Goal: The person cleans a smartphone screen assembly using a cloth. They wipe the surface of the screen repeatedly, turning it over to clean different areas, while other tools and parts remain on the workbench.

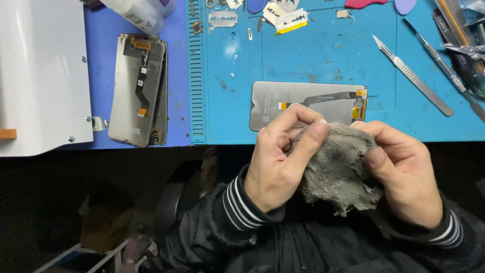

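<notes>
White panel at 9 o'clock, lying flat on the bench, out of the hands' way. Next right, two phone screens stacked face down, flex cables up, parked off the mat, likely a set-aside pile. White bottle at 11 o'clock, lying near the top edge.

Blue mat covers the centre and right of the bench. Razor blades and small scraps at 12 o'clock, kept along the mat's far edge. One screen face down at the mat's near edge, flex cable up, just beyond the hands, within easy reach.

Left hand at 6 o'clock: thumb and fingers pinching the top edge of the grey cloth, bunching it. The cloth sits between both hands, held above the lap, off the bench, near the screen's lower edge. Right hand at 5 o'clock: fingers curled around the cloth's right side, thumb pressed on it, seemingly to hold it taut. Cannot tell if anything is wrapped inside.

Scalpel at 2 o'clock, lying diagonally on the mat, blade pointing away. More tools at 1 o'clock, partly cut off.
</notes>
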